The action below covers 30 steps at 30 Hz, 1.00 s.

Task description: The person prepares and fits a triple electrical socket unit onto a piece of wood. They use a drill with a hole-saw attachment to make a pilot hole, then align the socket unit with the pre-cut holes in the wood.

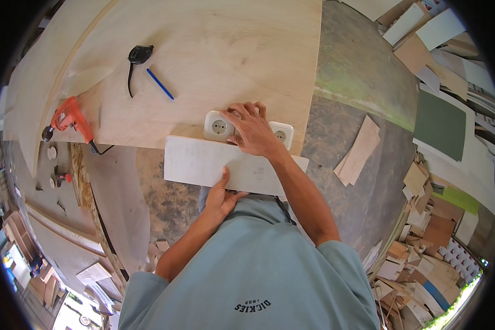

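My left hand (221,201) grips the near edge of a white-faced board (195,165), thumb lying on top and fingers underneath. The board rests at the front edge of a pale plywood sheet (203,66). Along its far edge, on the plywood side, sit a white round-faced power socket (216,127) and, further right, a second white socket (283,135). My right hand (253,129) reaches over them, its thumb and fingers closed about the right side of the first socket. The space between the sockets is hidden under that hand.
An orange power drill (71,118) lies at the left, its cord trailing over the plywood edge. A black tape measure (141,53) and a blue pen (160,84) lie further back. Thin wood offcuts (360,148) are on the right; stacked scraps (423,258) line the far right.
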Each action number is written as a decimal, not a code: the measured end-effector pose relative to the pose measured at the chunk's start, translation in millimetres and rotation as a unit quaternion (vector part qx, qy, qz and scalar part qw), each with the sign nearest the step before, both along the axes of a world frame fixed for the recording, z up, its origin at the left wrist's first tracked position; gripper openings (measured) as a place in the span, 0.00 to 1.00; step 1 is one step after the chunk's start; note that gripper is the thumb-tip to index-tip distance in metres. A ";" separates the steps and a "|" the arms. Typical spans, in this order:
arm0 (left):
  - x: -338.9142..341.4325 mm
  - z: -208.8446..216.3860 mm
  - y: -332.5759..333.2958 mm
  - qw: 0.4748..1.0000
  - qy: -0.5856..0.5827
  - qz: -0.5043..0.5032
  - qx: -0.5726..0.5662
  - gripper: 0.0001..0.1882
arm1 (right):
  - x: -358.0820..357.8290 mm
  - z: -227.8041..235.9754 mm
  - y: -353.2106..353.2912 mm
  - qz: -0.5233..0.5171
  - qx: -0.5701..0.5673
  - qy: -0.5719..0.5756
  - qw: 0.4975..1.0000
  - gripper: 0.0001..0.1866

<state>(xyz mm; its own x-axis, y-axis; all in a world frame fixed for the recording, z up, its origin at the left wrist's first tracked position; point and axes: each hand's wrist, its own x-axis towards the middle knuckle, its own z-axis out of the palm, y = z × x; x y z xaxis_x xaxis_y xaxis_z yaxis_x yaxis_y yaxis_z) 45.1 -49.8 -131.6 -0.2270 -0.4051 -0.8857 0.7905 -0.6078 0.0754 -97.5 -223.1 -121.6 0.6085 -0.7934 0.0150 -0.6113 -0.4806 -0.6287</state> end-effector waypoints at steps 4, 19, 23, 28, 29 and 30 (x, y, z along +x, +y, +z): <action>-1.8 -3.3 0.2 1.000 0.001 0.011 0.001 0.39 | -0.3 -0.9 1.8 0.000 -0.005 -0.002 1.000 0.41; 0.4 14.8 -7.1 1.000 -0.026 0.000 -0.012 0.36 | 6.3 -3.5 -3.5 0.010 0.004 -0.018 1.000 0.39; 5.6 7.8 1.8 1.000 -0.002 0.010 -0.025 0.36 | 7.2 -3.8 -1.8 0.000 0.014 -0.017 1.000 0.39; 6.9 9.2 3.8 1.000 -0.004 0.008 -0.025 0.35 | 7.0 -2.9 0.1 -0.012 0.007 -0.032 0.999 0.37; 7.5 8.1 4.2 1.000 -0.011 -0.001 -0.020 0.35 | 6.7 -3.1 0.5 -0.011 0.013 -0.024 1.000 0.37; 7.3 8.5 3.6 1.000 -0.009 0.002 -0.020 0.35 | 6.1 0.3 -1.1 -0.011 0.018 -0.016 1.000 0.37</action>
<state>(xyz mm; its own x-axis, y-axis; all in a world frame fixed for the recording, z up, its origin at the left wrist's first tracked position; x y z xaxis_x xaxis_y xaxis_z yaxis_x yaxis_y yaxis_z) 52.4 -46.1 -123.1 -0.2100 -0.4409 -0.8726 0.7918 -0.6003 0.1128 -91.5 -224.3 -121.3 0.5908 -0.8068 0.0056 -0.6007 -0.4445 -0.6646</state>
